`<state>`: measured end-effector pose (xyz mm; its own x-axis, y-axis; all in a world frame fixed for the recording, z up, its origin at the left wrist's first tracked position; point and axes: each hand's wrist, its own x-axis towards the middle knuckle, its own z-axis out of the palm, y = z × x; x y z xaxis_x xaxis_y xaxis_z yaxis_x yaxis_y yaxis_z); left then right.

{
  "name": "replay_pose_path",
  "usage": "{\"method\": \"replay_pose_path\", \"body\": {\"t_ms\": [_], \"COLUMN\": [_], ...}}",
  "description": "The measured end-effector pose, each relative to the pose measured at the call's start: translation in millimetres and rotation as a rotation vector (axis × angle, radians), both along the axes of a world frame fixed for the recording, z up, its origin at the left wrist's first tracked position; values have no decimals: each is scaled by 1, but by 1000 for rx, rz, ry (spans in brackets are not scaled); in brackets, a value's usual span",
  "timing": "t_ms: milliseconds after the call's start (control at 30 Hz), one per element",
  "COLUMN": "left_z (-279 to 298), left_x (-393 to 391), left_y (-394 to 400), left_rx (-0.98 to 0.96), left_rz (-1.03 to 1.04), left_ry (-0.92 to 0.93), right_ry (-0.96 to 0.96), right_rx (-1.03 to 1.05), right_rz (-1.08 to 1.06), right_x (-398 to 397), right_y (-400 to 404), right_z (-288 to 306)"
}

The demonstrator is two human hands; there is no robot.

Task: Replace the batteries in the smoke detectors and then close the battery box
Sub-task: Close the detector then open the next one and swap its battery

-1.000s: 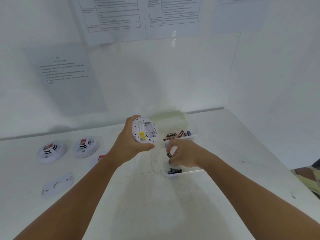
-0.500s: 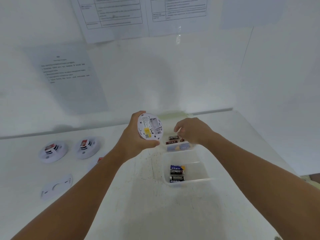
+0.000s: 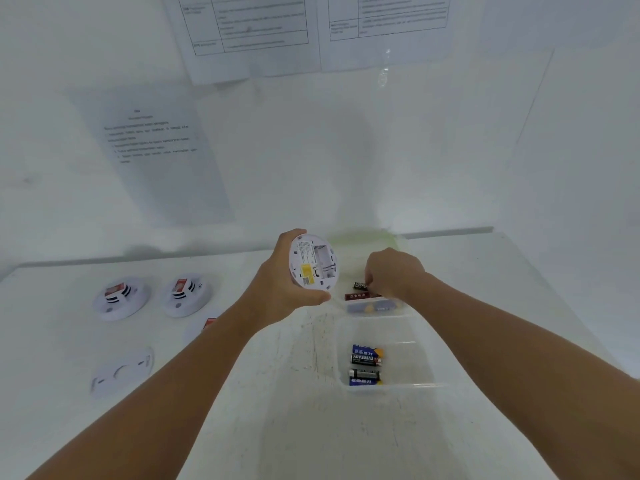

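Since a moment ago the right hand (image 3: 393,273) has dipped into the far tray (image 3: 375,308) by the white table's (image 3: 311,427) back edge, pinching a black battery (image 3: 359,285), while the left hand (image 3: 280,289) grips a detector (image 3: 313,263); the near tray (image 3: 415,362) holds four batteries (image 3: 365,365).

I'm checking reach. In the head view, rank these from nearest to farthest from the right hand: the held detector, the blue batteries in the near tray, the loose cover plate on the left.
From the right hand:
1. Held detector, just left of it.
2. Blue batteries, below it, in the near tray.
3. Cover plate, far left on the table.
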<state>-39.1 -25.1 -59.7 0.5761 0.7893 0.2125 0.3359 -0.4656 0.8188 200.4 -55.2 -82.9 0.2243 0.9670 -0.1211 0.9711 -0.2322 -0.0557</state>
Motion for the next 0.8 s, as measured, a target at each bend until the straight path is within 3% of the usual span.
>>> {"method": "replay_pose_path", "body": {"t_ms": [200,367,434,534,800], "left_z": [-4,-8,-8,-8,-4], "left_x": [-4,-11,-14,-17,-29], "left_y": [3,5,5,5,0], "left_rx": [-8,-33,-36,-32,-27], "left_rz": [15,26,25,7,-42], "left_ry": [3,-8,-12,-20,-43], "right_ry": [127,770,927,969,857], "right_rx": [56,342,408,432,523], "right_rz": [17,-27,1,62,70], "right_x": [-1,-13,-23,-38,-72], "right_y": [-6,-24,-30,-34,-29], "right_z": [14,45,53,55,52]}}
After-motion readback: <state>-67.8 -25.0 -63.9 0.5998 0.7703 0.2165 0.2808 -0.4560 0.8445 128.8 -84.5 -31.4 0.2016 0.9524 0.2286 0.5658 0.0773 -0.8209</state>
